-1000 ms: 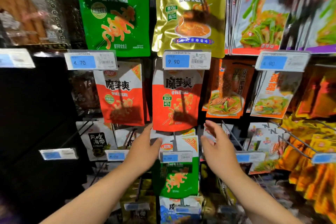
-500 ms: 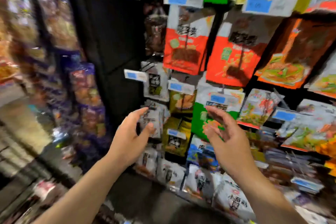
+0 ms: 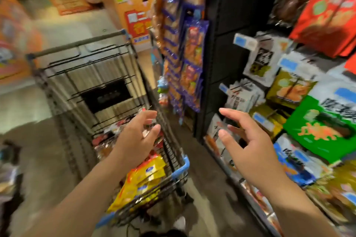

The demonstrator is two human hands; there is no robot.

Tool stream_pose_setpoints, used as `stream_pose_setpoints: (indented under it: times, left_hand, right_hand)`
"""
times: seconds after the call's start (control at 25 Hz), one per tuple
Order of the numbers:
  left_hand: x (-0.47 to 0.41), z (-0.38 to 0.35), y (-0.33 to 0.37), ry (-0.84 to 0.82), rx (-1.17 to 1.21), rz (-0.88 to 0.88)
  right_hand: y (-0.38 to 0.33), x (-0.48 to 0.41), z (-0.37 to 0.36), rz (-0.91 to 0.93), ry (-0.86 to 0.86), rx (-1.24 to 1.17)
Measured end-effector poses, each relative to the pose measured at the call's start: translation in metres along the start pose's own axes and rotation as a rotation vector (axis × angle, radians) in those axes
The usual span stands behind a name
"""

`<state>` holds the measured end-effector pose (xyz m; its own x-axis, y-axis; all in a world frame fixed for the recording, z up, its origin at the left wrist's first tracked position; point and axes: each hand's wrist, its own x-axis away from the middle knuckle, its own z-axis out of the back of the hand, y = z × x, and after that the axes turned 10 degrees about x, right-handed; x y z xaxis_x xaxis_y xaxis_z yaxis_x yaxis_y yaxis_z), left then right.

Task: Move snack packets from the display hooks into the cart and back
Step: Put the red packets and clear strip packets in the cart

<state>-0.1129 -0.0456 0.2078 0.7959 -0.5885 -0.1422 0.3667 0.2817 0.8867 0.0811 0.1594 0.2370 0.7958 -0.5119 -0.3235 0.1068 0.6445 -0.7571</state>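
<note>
My left hand is over the cart, fingers loose, empty; my right hand likewise, beside the display. Yellow snack packets lie in the cart; a green packet hangs at right.

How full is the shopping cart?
Partly filled: yellow snack packets lie piled at the near end of the cart, reddish packets beyond them.

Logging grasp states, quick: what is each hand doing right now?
Left hand: open, holding nothing, over the black wire cart.
Right hand: open, holding nothing.
</note>
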Motion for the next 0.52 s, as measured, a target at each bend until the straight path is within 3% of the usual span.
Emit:
stream_pose_setpoints:
  times: [0.24, 0.4, 0.52]
  left_hand:
    - [0.118, 0.041, -0.036, 0.147, -0.172, 0.257]
    - [0.157, 0.071, -0.06, 0.25, -0.227, 0.347]
    - [0.159, 0.084, -0.083, 0.232, -0.259, 0.363]
  right_hand:
    - [0.0, 0.038, -0.054, 0.069, -0.225, -0.096]
    - [-0.002, 0.049, -0.085, 0.124, -0.247, -0.12]
    - [-0.004, 0.057, -0.106, 0.062, -0.218, -0.162]
